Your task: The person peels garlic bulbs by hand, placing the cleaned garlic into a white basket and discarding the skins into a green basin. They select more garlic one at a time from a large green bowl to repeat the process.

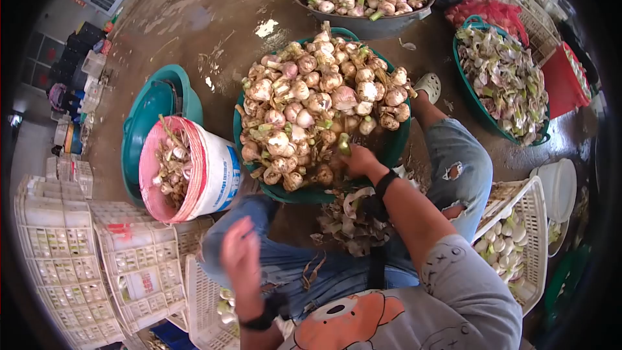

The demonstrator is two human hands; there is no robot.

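My right hand (363,161) reaches into the near right side of a green tub (403,139) heaped with garlic bulbs (317,100). Its fingers are closed around a short, rounded green piece (344,144); whether that is a garlic stem or a tool handle, I cannot tell. Soil-stained bulbs with cut stems lie around that hand. My left hand (241,259) is raised over my left thigh, away from the tub, its fingers smeared by motion. Below the right wrist, loose garlic skins (356,220) lie between my legs.
Left of the tub, a white bucket (217,172) of garlic trimmings leans against green basins (133,123). A metal basin (389,26) of bulbs stands beyond. On the right are a tub of skins (502,84) and a crate (534,246) of peeled garlic; stacked crates (61,253) stand left.
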